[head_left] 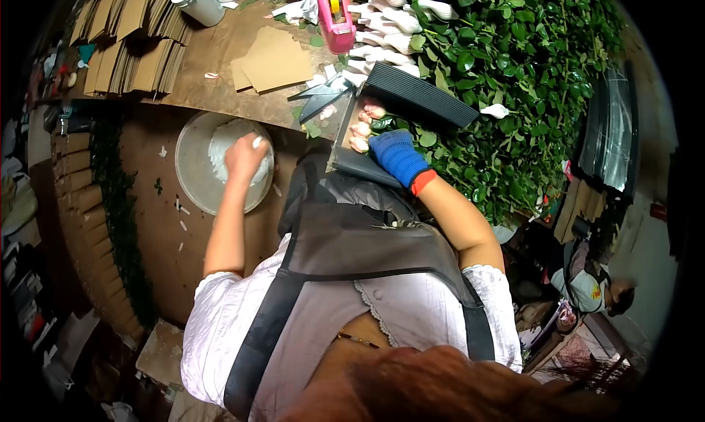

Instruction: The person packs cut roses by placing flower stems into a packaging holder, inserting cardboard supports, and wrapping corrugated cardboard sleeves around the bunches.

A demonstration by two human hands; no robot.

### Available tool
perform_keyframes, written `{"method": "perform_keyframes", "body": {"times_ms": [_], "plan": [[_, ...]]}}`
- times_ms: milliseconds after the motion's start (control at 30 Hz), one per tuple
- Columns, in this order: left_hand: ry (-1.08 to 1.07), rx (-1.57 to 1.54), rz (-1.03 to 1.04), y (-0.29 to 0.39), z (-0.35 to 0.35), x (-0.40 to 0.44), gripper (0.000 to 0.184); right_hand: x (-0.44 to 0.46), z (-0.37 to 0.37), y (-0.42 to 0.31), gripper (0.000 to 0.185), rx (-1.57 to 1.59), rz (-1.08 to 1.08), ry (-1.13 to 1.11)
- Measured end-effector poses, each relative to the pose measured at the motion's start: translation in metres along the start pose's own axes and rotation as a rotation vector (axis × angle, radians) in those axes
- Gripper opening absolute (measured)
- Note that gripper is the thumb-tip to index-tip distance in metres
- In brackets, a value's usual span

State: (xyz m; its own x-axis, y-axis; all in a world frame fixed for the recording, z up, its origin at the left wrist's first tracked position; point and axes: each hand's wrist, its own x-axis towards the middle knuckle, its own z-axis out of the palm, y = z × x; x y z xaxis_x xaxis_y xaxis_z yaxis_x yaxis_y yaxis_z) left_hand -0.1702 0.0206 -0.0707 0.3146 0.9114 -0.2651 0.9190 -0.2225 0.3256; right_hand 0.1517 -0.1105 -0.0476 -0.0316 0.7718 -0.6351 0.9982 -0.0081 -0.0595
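"Roses (360, 129) first: where are they?"

"Right of centre, between the black ridged piece (420, 95) on the far side and a dark edge (367, 166) on the near side. The leafy pile (514, 92) is to their right."

"And the grips?"

"Gloved right hand (396, 156): just beside the blooms, covering what lies under it. I can't tell whether it's clamped on stems. Bare left hand (246, 156): curled over the bucket (189, 181) on the left, something pale at the fingertips. I can't tell what, or whether it's pinched."

"What could go wrong?"

"Bruised petals, if the glove presses the heads against an edge. Snagged leaves, if a stem drags across that pile."
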Motion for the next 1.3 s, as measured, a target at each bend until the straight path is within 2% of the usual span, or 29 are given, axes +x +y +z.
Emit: {"method": "perform_keyframes", "body": {"times_ms": [67, 100, 200, 267, 333, 400, 533, 633, 700, 867, 900, 933, 967, 1067, 1133, 1233, 1300], "plan": [[0.029, 0.442, 0.047, -0.022, -0.018, -0.012, 0.032, 0.002, 0.000, 0.000, 0.021, -0.011, 0.024, -0.016], [-0.124, 0.537, -0.041, -0.018, -0.025, -0.013, 0.036, 0.002, 0.001, -0.001, 0.023, -0.013, 0.031, -0.018], [-0.005, -0.073, 0.273, -0.002, 0.003, -0.001, 0.031, 0.001, -0.004, -0.002, 0.025, -0.012, 0.039, -0.062], [-0.065, -0.380, 0.467, 0.051, 0.016, 0.008, 0.035, 0.000, -0.009, -0.002, 0.025, -0.013, 0.031, -0.081], [-0.110, -0.296, 0.711, 0.096, 0.021, 0.023, 0.050, -0.003, -0.012, -0.001, 0.025, -0.014, 0.023, -0.076], [-0.095, -0.210, 0.842, 0.121, 0.025, 0.035, 0.064, -0.005, -0.007, 0.001, 0.021, -0.006, 0.008, -0.023], [-0.153, -0.138, 0.906, 0.129, 0.031, 0.054, 0.072, -0.011, -0.010, 0.001, 0.019, 0.029, 0.018, 0.047], [-0.186, -0.134, 0.891, 0.132, 0.033, 0.051, 0.076, -0.009, -0.025, -0.004, 0.025, 0.019, 0.075, -0.117], [-0.210, -0.130, 0.880, 0.133, 0.035, 0.048, 0.078, -0.005, -0.011, -0.001, 0.020, -0.008, 0.006, -0.062], [-0.405, -0.308, 0.799, 0.128, 0.047, 0.047, 0.081, -0.006, -0.017, -0.005, 0.019, -0.082, -0.086, -0.011], [-0.433, -0.370, 0.789, 0.125, 0.053, 0.050, 0.081, 0.004, 0.011, 0.002, 0.021, -0.074, -0.127, 0.037], [-0.460, -0.430, 0.779, 0.120, 0.062, 0.054, 0.082, 0.004, 0.005, 0.001, 0.023, -0.036, -0.140, 0.030], [-0.478, -0.467, 0.807, 0.118, 0.072, 0.060, 0.090, 0.002, -0.008, -0.002, 0.026, 0.002, -0.152, 0.022], [-0.444, -0.370, 0.727, 0.132, 0.073, 0.050, 0.097, 0.003, -0.027, -0.004, 0.036, 0.001, -0.187, -0.063], [-0.422, -0.340, 0.691, 0.137, 0.069, 0.045, 0.099, 0.011, -0.022, -0.002, 0.039, -0.146, -0.210, -0.202], [-0.394, -0.350, 0.685, 0.140, 0.069, 0.043, 0.095, -0.007, -0.014, 0.016, 0.025, 0.018, -0.190, -0.038], [-0.394, -0.345, 0.702, 0.138, 0.074, 0.045, 0.092, -0.022, -0.041, 0.018, 0.027, 0.164, 0.011, 0.027]]}}
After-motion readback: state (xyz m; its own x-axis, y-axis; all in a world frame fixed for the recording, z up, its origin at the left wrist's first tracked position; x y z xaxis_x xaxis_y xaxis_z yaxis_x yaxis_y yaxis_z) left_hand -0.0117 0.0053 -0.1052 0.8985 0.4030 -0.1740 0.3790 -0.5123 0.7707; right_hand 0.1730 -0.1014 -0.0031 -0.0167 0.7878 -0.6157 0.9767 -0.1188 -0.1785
